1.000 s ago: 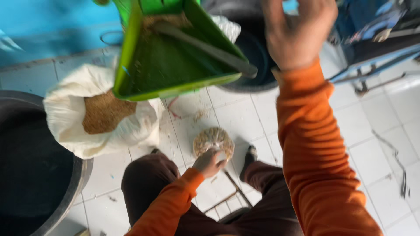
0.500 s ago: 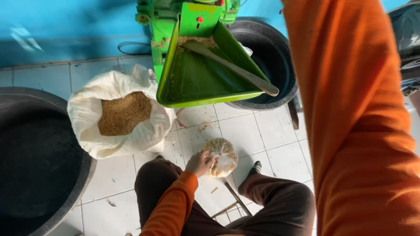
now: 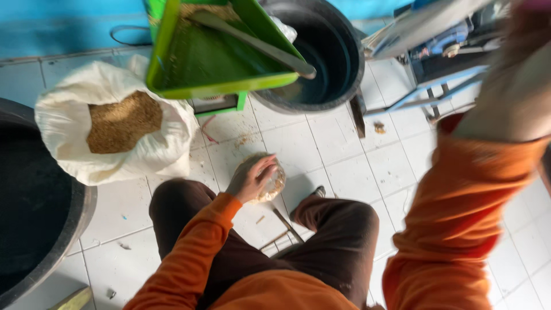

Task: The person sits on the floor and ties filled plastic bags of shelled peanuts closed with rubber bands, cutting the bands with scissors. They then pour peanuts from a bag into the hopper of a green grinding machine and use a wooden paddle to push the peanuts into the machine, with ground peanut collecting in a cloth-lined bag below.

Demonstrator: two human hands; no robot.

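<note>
Your right arm, in its orange sleeve [image 3: 459, 218], is raised at the frame's right edge, blurred; whether that hand [image 3: 531, 34] is open or closed, you cannot tell. Your left hand [image 3: 251, 178] curls loosely over a clear bag of brown grain [image 3: 274, 182] on the white tiled floor [image 3: 344, 155] between your knees. Half a second ago that hand gripped the bag from its left side; now it lies on top. A white sack [image 3: 115, 135] of grain sits left, beside the green hopper [image 3: 212, 51].
</note>
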